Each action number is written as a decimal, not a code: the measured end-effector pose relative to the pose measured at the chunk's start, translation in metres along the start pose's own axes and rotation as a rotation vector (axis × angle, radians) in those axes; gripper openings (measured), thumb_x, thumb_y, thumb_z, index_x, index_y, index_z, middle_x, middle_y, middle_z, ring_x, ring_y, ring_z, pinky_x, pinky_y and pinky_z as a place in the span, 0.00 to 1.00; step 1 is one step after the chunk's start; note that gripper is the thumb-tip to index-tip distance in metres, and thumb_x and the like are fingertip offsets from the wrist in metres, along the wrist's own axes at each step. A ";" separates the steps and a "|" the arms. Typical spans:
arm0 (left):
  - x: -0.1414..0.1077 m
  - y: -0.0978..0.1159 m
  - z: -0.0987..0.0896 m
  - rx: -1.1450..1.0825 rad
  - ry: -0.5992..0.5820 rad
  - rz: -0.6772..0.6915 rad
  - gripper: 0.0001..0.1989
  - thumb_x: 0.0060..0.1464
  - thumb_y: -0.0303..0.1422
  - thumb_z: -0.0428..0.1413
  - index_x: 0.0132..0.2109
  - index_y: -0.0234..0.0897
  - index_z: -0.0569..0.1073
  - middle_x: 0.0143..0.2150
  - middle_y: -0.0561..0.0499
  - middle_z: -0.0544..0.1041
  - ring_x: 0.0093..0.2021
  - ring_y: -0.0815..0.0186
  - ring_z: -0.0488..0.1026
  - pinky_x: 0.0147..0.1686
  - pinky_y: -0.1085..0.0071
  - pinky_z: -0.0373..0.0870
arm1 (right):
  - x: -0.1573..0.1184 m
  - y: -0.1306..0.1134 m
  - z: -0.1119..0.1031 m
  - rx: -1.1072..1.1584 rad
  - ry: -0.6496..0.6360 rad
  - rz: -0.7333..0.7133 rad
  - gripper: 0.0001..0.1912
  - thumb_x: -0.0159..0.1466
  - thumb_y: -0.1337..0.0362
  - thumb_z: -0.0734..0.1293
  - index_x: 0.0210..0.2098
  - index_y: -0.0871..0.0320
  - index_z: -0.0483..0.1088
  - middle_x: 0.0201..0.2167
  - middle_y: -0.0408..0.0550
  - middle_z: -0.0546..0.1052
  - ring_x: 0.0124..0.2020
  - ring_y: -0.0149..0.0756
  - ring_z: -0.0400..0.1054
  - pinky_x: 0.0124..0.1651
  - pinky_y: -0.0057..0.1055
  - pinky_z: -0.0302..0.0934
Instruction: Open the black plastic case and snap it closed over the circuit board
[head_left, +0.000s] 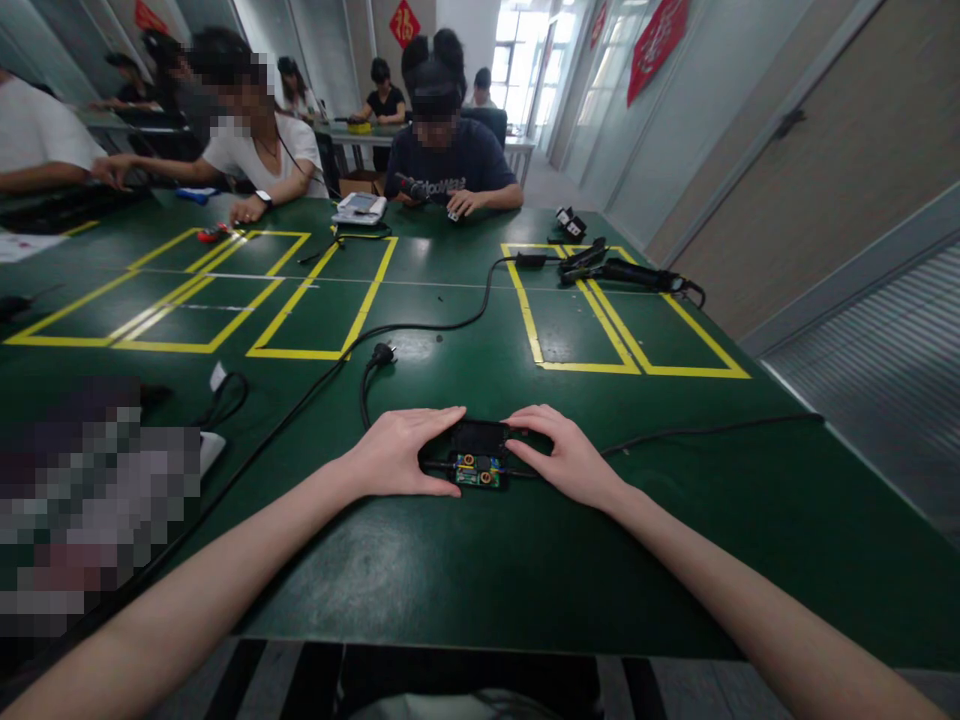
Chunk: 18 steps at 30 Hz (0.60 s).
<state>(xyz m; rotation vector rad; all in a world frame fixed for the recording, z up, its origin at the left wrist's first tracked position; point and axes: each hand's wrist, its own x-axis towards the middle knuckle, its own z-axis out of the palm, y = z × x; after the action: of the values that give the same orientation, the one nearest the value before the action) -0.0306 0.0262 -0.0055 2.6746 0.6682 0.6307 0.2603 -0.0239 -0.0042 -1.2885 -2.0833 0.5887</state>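
Observation:
A small black plastic case (491, 483) lies opened in front of me, with a green circuit board (478, 471) carrying two copper-coloured ring coils inside it. Its black cover (480, 438) is just beyond the board. My left hand (397, 452) spans the left side, fingers at the cover's far corner and thumb by the case's near corner. From the right, my right hand (564, 455) has its thumb and fingers bent at the cover's right edge; the exact contact is partly hidden. Black cord enters the case at both ends, and a black plug (383, 354) lies beyond my left hand.
A long black cable (405, 327) crosses the green table (420, 570). Yellow tape rectangles mark its far half. A black handheld tool (630, 273) lies at the far right. Across the table, a person in a dark shirt (450, 165) and others handle items. Blurred blocks cover the left edge.

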 end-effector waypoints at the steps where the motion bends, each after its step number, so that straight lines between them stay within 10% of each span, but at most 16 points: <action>1: 0.000 0.000 0.000 0.001 0.004 -0.001 0.50 0.51 0.54 0.69 0.73 0.40 0.61 0.65 0.37 0.75 0.62 0.50 0.77 0.62 0.54 0.74 | 0.000 -0.001 0.000 0.060 -0.002 0.050 0.11 0.68 0.61 0.69 0.48 0.56 0.78 0.42 0.53 0.82 0.43 0.44 0.76 0.48 0.44 0.71; 18: 0.002 0.005 -0.004 -0.042 0.031 0.007 0.45 0.51 0.54 0.69 0.70 0.43 0.67 0.62 0.40 0.78 0.57 0.52 0.80 0.57 0.58 0.77 | 0.003 -0.011 -0.003 0.381 -0.040 0.236 0.14 0.64 0.56 0.70 0.45 0.56 0.75 0.35 0.47 0.85 0.40 0.43 0.80 0.47 0.40 0.71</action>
<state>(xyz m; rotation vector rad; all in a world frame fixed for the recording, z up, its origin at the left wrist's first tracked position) -0.0292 0.0240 0.0005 2.6340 0.6472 0.6824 0.2544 -0.0257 0.0054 -1.3071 -1.7484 1.0655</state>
